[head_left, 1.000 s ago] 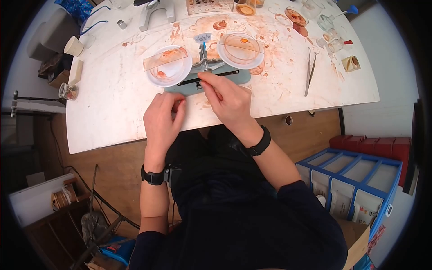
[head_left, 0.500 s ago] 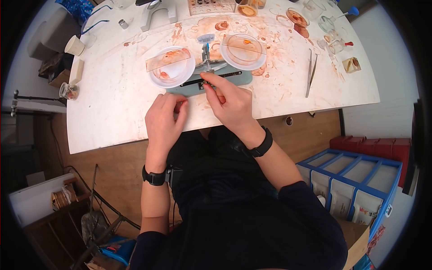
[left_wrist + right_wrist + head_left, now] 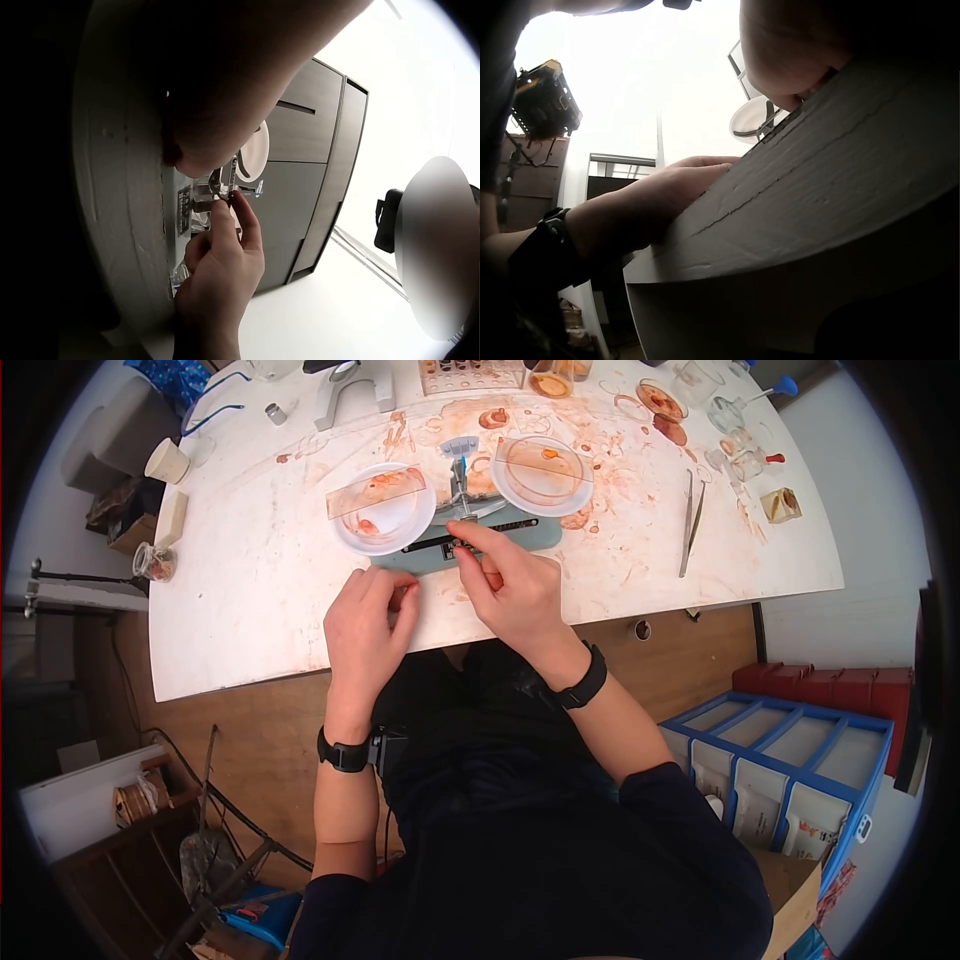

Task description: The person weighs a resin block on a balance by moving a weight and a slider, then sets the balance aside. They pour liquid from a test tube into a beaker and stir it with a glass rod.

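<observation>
A pale-green balance scale (image 3: pixel 530 535) stands near the table's front edge with two white pans. A clear glass plate (image 3: pixel 375 494) with orange-red smears lies across the left pan (image 3: pixel 405 520). On the right pan (image 3: pixel 505 488) lies another glass plate (image 3: pixel 545 463) with an orange spot. My right hand (image 3: pixel 515 592) is at the middle of the graduated beam, its thumb and forefinger pinching the small sliding weight (image 3: pixel 457 544). The left wrist view shows the same right hand (image 3: pixel 225 259) at the beam. Loosely curled, my left hand (image 3: pixel 362 618) rests on the table in front of the left pan.
Metal tweezers (image 3: pixel 690 525) lie to the right of the balance. Farther back stand a test tube rack (image 3: pixel 470 378), a beaker (image 3: pixel 550 382) and other glassware. A glass jar (image 3: pixel 155 563) and a paper cup (image 3: pixel 166 461) are at the left edge. Reddish stains mark the white tabletop (image 3: pixel 240 580).
The head view has shifted slightly, so table and hands appear a little farther right and lower. The right hand stays at the beam, its fingers moving only slightly; the left hand keeps its place.
</observation>
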`<state>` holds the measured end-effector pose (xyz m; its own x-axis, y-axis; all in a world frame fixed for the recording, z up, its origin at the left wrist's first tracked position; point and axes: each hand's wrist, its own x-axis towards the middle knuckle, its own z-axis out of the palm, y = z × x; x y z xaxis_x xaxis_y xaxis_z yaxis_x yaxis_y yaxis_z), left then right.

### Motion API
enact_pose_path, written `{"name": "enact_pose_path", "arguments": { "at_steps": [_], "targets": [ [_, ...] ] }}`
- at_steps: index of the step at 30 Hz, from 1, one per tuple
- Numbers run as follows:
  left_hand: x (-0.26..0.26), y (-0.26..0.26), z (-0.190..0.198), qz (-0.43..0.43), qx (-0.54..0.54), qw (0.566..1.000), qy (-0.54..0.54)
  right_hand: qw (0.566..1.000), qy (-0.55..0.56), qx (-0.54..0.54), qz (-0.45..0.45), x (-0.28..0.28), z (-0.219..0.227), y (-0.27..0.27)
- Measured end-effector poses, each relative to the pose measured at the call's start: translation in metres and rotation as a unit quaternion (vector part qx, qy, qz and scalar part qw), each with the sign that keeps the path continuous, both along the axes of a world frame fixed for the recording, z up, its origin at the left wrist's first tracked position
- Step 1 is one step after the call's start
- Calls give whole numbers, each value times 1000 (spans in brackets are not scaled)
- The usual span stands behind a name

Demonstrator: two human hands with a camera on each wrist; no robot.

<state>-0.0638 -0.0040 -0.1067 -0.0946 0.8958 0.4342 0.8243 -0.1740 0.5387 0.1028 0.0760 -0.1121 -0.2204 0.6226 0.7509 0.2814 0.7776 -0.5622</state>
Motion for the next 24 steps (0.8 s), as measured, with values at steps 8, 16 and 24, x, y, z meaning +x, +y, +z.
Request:
{"name": "enact_pose_path", "arguments": {
  "at_steps": [8, 16, 24],
  "targets": [
    [-1, 0, -1, -1, 1, 1000, 5, 1000, -21, -17, -7, 2, 4, -3],
    [0, 0, 1, 1, -2, 1000, 7, 1000, -6, -10, 0, 1, 2, -1],
    [0, 0, 1, -1, 1, 1000, 6, 999, -28, -27, -9, 3, 3, -3]
  ]
}}
